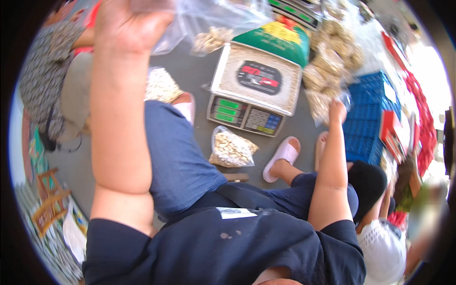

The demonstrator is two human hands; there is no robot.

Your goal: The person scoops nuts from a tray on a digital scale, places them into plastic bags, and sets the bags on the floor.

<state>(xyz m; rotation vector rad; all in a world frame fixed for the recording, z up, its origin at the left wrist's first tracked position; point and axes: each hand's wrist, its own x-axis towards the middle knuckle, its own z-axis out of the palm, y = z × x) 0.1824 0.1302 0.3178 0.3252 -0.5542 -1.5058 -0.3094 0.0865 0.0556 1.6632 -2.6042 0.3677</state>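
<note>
My left hand (137, 26) is raised close to the camera; its fingers blur and run past the top edge, so its hold is hidden. Beside it spreads a large clear plastic bag (213, 14), with pale nut-like pieces (213, 38) at its lower end. On the right, my right hand (337, 112) is closed on a small clear bag of pale pieces (318, 105), next to a heap of similar bags (329, 60). Between my arms stands a digital scale (257, 76) with a bare metal pan and lit green displays. A filled clear bag (233, 148) lies on the floor before it.
A green and yellow sack (278, 39) and a second scale (297, 12) are behind the first. Blue plastic crates (365, 117) stand at the right. Another filled bag (162, 85) lies by my left foot. Other people sit at left and lower right. A wooden chair (51, 206) is far left.
</note>
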